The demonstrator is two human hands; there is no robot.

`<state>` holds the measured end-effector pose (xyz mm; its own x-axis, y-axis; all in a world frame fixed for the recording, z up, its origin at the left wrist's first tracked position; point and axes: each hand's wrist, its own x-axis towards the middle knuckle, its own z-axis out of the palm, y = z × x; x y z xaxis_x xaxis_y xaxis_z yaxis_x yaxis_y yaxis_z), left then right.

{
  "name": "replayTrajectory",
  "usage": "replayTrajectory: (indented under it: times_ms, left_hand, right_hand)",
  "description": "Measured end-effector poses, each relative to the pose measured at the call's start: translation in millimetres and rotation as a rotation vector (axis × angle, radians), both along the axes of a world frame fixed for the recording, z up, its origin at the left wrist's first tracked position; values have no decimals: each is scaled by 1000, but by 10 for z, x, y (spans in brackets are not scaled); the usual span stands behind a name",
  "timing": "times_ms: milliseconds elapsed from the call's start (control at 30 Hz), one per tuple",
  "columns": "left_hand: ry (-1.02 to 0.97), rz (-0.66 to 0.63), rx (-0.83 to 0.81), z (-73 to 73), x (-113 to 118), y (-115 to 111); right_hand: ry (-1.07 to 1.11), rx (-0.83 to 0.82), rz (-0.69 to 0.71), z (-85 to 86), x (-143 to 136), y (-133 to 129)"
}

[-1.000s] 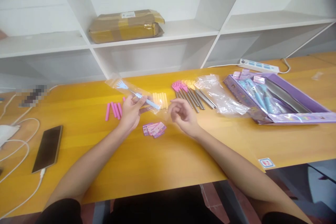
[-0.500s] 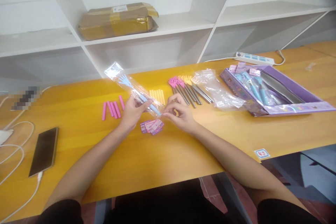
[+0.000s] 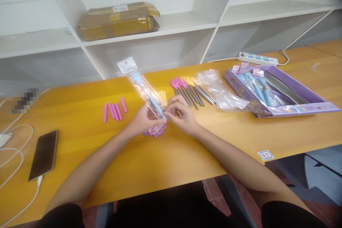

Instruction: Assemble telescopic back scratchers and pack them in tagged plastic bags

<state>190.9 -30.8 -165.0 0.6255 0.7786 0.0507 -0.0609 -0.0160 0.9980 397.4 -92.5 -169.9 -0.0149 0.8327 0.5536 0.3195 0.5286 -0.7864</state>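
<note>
A light blue back scratcher with a hand-shaped head lies inside a clear plastic sleeve. Both hands hold it above the table, tilted with its head up and to the left. My left hand is closed around the lower part of the sleeve. With thumb and finger, my right hand pinches the sleeve's bottom end. Small pink and purple cards lie beneath, partly covered by my left hand. Yellow tubes sit just behind the hands, partly hidden.
Several pink tubes lie to the left, near a phone on a cable. Pink and yellow scratcher heads on metal rods rest behind my right hand, beside empty plastic bags. A purple box holds bagged blue scratchers.
The sleeved scratcher has swung to a steeper angle, its top moving right. My left hand has slid down and right along it, closer to my right hand, which stays almost in place.
</note>
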Motion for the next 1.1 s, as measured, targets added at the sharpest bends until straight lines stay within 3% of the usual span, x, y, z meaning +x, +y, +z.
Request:
replayTrajectory:
  times_ms: [133, 300, 467, 1100]
  left_hand:
    - [-13, -6, 5, -20, 11, -2]
    - [-34, -36, -14, -34, 7, 9]
    - [-41, 18, -60, -37, 12, 5]
    - [-41, -52, -6, -102, 70, -24]
  right_hand:
    - [25, -61, 6, -28, -4, 1]
    - [232, -236, 104, -76, -25, 26]
    - [311, -353, 184, -78, -22, 56]
    - [300, -447, 309, -75, 23, 63]
